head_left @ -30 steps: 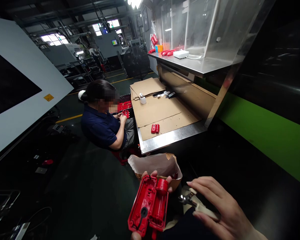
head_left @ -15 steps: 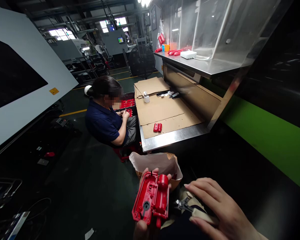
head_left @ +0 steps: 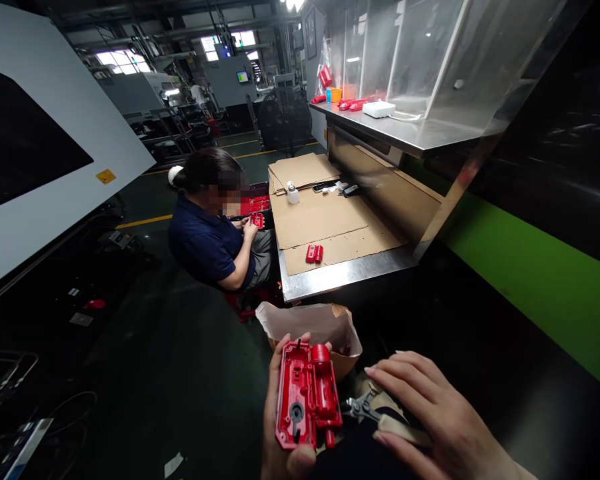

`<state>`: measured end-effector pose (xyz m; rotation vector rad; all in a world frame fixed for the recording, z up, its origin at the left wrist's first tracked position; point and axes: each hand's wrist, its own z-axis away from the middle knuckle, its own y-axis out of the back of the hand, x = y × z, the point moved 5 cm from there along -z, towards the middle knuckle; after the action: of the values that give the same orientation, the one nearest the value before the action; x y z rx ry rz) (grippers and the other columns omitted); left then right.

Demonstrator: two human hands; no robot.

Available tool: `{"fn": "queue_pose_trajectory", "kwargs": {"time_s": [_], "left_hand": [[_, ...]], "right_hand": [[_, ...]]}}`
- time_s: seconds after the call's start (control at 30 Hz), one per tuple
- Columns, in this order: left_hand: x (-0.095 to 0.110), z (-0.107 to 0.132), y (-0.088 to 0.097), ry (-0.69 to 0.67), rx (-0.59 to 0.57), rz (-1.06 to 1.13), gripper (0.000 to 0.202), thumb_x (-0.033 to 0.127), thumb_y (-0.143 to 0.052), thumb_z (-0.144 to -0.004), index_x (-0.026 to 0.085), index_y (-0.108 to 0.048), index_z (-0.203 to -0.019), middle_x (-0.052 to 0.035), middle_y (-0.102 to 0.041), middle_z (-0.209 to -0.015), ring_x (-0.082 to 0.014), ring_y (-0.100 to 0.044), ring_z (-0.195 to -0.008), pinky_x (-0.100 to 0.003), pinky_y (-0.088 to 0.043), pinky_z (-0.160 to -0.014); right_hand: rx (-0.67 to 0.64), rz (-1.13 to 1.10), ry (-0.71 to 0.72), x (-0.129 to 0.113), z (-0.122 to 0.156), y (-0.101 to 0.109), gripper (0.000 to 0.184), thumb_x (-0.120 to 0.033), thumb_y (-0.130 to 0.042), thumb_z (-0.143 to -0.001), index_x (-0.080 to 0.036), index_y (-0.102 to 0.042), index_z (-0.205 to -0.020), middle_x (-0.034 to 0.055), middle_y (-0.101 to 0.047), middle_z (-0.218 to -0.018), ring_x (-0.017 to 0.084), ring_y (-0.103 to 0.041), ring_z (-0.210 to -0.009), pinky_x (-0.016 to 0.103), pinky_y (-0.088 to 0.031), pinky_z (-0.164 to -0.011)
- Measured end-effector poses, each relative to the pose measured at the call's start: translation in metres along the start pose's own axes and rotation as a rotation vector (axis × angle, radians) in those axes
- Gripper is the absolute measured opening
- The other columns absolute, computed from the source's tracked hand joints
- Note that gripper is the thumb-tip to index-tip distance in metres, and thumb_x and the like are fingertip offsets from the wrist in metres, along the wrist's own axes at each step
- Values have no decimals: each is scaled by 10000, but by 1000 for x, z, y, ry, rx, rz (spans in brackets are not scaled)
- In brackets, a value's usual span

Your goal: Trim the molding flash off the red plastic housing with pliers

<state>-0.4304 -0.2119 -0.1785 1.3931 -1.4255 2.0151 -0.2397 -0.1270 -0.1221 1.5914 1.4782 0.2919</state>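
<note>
A red plastic housing [head_left: 307,393] with a round black insert and a cylindrical side chamber lies in my left hand [head_left: 273,420], its hollow side facing up. Fingers show behind its far edge and the thumb presses on its near end. To the right, my right hand [head_left: 430,407] holds a pair of nippers [head_left: 363,407] with pale handles. The metal jaws point left, close beside the housing's right edge; whether they touch it I cannot tell. Behind the housing stands an open paper sack [head_left: 305,320] with a white lining.
A cardboard-covered metal table [head_left: 325,217] bears another red housing [head_left: 315,253] and a white bottle [head_left: 293,193]. At its left a seated co-worker [head_left: 205,227] handles a red part [head_left: 257,221]. Above the table runs a metal shelf [head_left: 410,133] with a white box [head_left: 379,109] and red parts.
The housing in my left hand has turned more upright and shifted slightly right. My right hand and the nippers stay nearly where they were.
</note>
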Motion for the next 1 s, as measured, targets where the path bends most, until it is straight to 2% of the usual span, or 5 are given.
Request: {"fn": "queue_pose_trajectory", "kwargs": {"time_s": [0.2, 0.5, 0.67, 0.87, 1.0], "left_hand": [[5, -2, -8, -16, 37, 20, 1196, 646, -933, -454, 290, -414, -1472, -107, -366, -1593, -473, -391, -1414, -545, -391, -1198], [14, -7, -12, -33, 46, -51, 1183, 675, -930, -406, 279, -482, -1428, -118, -481, -1510, -441, -519, -1314, -516, -421, -1152], [15, -8, -12, -18, 15, -99, 1183, 684, -916, -437, 280, -470, -1455, -117, -492, -1510, -436, -514, -1323, -526, -432, -1147], [13, -10, -7, -125, -59, -116, 1111, 699, -875, -525, 304, -458, -1476, -120, -507, -1498, -431, -505, -1336, -507, -437, -1150], [16, -10, -11, -69, -43, -70, 1112, 669, -900, -508, 311, -462, -1465, -107, -485, -1511, -427, -496, -1345, -494, -434, -1154]], "right_hand": [[-37, 47, 1, -1, -3, -1, 482, -334, -664, -911, -130, -589, -1341, 98, -649, -1220, 249, -509, -1205, 357, -481, -1025], [-55, 101, 22, -5, -7, -1, 466, -311, -672, -906, -141, -585, -1331, 95, -637, -1223, 263, -505, -1192, 413, -425, -1039], [-56, 113, 1, -5, -8, -4, 468, -297, -687, -896, -139, -580, -1324, 104, -616, -1214, 273, -496, -1166, 434, -446, -994], [-83, 104, -1, -4, -8, -8, 499, -298, -707, -883, -134, -558, -1331, 118, -607, -1209, 279, -494, -1158, 448, -475, -965], [-64, 103, -4, -4, -9, -8, 485, -294, -692, -889, -135, -560, -1328, 121, -614, -1198, 280, -503, -1150, 452, -477, -966]]}}
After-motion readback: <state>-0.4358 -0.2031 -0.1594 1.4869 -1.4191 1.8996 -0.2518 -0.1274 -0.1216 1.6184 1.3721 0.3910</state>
